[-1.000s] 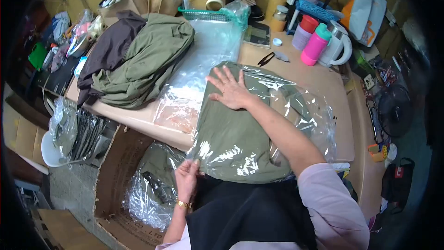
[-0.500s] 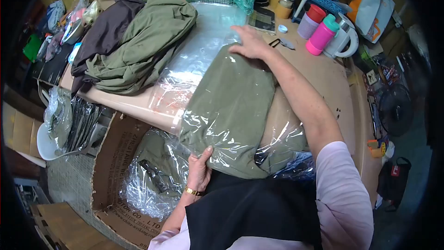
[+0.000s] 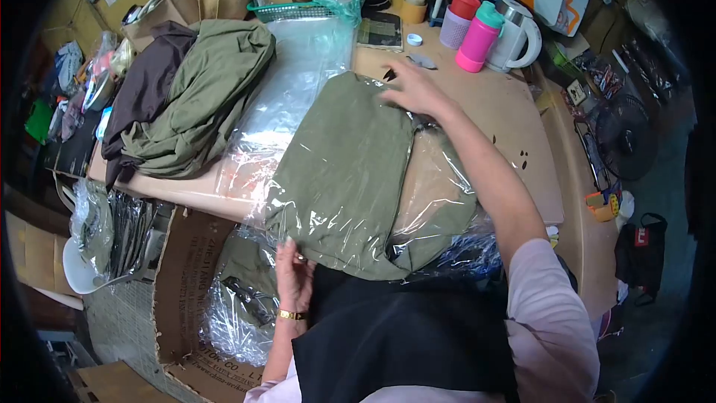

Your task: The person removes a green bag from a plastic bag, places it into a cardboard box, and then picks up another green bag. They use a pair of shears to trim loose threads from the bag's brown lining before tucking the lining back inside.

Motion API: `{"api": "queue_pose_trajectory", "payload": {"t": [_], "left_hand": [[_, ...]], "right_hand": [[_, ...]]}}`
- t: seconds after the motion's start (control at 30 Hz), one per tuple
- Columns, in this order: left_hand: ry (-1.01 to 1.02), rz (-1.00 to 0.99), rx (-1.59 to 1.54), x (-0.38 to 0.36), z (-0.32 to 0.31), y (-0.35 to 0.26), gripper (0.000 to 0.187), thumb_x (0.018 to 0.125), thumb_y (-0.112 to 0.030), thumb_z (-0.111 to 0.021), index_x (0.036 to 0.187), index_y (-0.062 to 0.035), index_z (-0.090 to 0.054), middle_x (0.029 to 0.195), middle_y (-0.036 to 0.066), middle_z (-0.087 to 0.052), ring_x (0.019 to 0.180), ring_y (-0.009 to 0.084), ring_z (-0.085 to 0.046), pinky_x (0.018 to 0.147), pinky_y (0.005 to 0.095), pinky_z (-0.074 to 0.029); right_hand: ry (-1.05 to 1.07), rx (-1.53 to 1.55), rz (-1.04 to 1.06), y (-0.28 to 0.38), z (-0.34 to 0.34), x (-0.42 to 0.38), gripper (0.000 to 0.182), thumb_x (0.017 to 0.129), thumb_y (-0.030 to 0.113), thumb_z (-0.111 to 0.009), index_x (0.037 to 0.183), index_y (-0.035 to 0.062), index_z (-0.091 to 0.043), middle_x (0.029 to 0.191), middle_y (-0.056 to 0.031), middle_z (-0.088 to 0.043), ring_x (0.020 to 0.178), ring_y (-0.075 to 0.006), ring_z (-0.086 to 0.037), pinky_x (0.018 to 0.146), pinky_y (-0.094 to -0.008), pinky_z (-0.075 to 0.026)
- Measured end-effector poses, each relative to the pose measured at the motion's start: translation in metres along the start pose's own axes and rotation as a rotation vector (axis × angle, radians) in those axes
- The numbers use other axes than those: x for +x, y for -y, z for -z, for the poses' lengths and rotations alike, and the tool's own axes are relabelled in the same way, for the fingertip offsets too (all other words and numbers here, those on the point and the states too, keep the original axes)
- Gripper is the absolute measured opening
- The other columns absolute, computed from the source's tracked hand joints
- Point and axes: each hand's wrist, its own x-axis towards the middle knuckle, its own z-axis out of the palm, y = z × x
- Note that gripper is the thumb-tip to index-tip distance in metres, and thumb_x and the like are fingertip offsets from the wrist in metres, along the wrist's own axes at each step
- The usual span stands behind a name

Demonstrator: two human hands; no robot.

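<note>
A folded olive-green garment [image 3: 343, 172] in clear plastic lies over the front part of the table. My left hand [image 3: 294, 272] is at its lower left corner, thumb up at the plastic edge and fingers curled, partly hidden. My right hand [image 3: 412, 91] is over the upper right corner, its fingers spread and nothing held. Just right of the garment, more clear plastic with olive cloth [image 3: 444, 235] hangs over the front edge. Flat clear plastic bags [image 3: 309, 67] lie behind and left of it.
Loose olive and dark garments [image 3: 198, 89] are heaped on the table's left. An open cardboard box [image 3: 175, 298] with bagged items stands below. At the back are a green basket [image 3: 287, 11], a pink bottle [image 3: 477, 45] and a kettle [image 3: 513, 37].
The view has shifted right. My right hand has moved from the garment's top to its upper right corner. My left thumb no longer lies over the garment's front, and the hand is at the corner.
</note>
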Motion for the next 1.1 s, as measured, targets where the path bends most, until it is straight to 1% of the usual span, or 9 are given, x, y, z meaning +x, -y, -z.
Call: {"api": "queue_pose_trajectory", "payload": {"t": [0.13, 0.3, 0.43, 0.57, 0.6, 0.63, 0.7, 0.93, 1.1], "left_hand": [[-0.001, -0.184, 0.115, 0.004, -0.017, -0.007, 0.023, 0.096, -0.017, -0.066, 0.115, -0.0075, -0.058, 0.103, 0.002, -0.066, 0.089, 0.0129, -0.064, 0.082, 0.0324, -0.055], [-0.155, -0.570, 0.479, -0.021, -0.066, -0.085, 0.033, 0.093, -0.008, -0.066, 0.124, 0.0000, -0.059, 0.111, 0.005, -0.064, 0.096, 0.0115, -0.059, 0.086, 0.0272, -0.047], [-0.012, -1.155, 0.511, -0.068, -0.100, -0.190, 0.037, 0.093, -0.012, -0.062, 0.127, 0.0005, -0.057, 0.121, 0.009, -0.063, 0.106, 0.0169, -0.060, 0.096, 0.0324, -0.047], [0.380, -1.732, 0.924, -0.099, -0.149, -0.200, 0.035, 0.082, -0.011, -0.066, 0.115, -0.0027, -0.067, 0.094, 0.004, -0.057, 0.080, 0.0159, -0.056, 0.072, 0.0315, -0.042], [0.599, -1.858, 1.034, -0.103, -0.182, -0.183, 0.035, 0.077, -0.009, -0.069, 0.112, -0.0031, -0.069, 0.084, 0.002, -0.056, 0.071, 0.0151, -0.054, 0.064, 0.0305, -0.041], [0.798, -1.882, 1.097, -0.107, -0.207, -0.162, 0.035, 0.073, -0.007, -0.071, 0.108, -0.0036, -0.072, 0.075, 0.001, -0.055, 0.062, 0.0142, -0.053, 0.056, 0.0295, -0.040], [0.867, -1.633, 1.233, -0.118, -0.237, -0.108, 0.042, 0.067, -0.006, -0.073, 0.109, -0.0065, -0.073, 0.064, 0.001, -0.043, 0.052, 0.0172, -0.046, 0.049, 0.0325, -0.037], [1.092, -0.979, 1.587, -0.040, -0.187, 0.039, 0.067, 0.089, -0.036, -0.068, 0.143, -0.0055, -0.044, 0.137, 0.018, -0.051, 0.126, 0.0356, -0.050, 0.106, 0.0473, -0.037], [0.768, -1.047, 2.081, -0.004, -0.139, 0.034, 0.068, 0.092, -0.046, -0.060, 0.143, -0.0038, -0.045, 0.149, 0.014, -0.044, 0.142, 0.0322, -0.036, 0.116, 0.0552, -0.024]], "right_hand": [[-0.118, -0.052, 0.313, 0.030, -0.054, 0.057, 0.073, 0.074, 0.020, -0.081, 0.139, 0.0136, -0.049, 0.140, -0.0210, -0.050, 0.130, -0.0361, -0.048, 0.111, -0.0470, -0.037], [0.516, -0.323, 0.129, 0.091, -0.005, 0.098, 0.052, 0.074, 0.022, -0.079, 0.124, 0.0233, -0.065, 0.121, -0.0121, -0.067, 0.121, -0.0321, -0.057, 0.109, -0.0524, -0.035], [-0.526, 0.202, 0.542, 0.116, 0.118, 0.126, 0.027, 0.071, 0.002, -0.062, 0.096, 0.0018, -0.068, 0.091, -0.0081, -0.071, 0.089, -0.0220, -0.068, 0.084, -0.0326, -0.053], [-0.474, 0.973, 0.692, 0.121, 0.218, 0.100, 0.024, 0.090, -0.006, -0.060, 0.110, 0.0075, -0.063, 0.095, -0.0104, -0.065, 0.091, -0.0231, -0.066, 0.087, -0.0357, -0.055], [-0.826, 0.285, 0.607, 0.119, 0.230, 0.072, 0.029, 0.090, 0.006, -0.068, 0.117, 0.0124, -0.060, 0.098, -0.0104, -0.065, 0.100, -0.0240, -0.064, 0.093, -0.0433, -0.053], [-0.761, 0.168, 0.491, 0.098, 0.230, 0.055, 0.017, 0.088, 0.002, -0.058, 0.098, 0.0049, -0.072, 0.085, -0.0007, -0.068, 0.079, -0.0099, -0.064, 0.072, -0.0261, -0.053], [-0.697, 0.097, 0.484, 0.045, 0.213, 0.044, 0.018, 0.087, 0.024, -0.067, 0.095, 0.0106, -0.076, 0.101, -0.0086, -0.072, 0.099, -0.0231, -0.067, 0.088, -0.0332, -0.051], [-0.457, 0.037, -0.162, 0.004, 0.115, -0.089, 0.034, 0.093, 0.008, -0.056, 0.126, 0.0012, -0.059, 0.124, -0.0187, -0.059, 0.120, -0.0337, -0.055, 0.103, -0.0369, -0.042], [0.069, -0.322, -0.393, 0.060, 0.030, -0.191, 0.065, 0.094, 0.048, -0.057, 0.149, 0.0194, -0.039, 0.159, -0.0186, -0.025, 0.149, -0.0381, -0.018, 0.113, -0.0690, -0.014]]}}
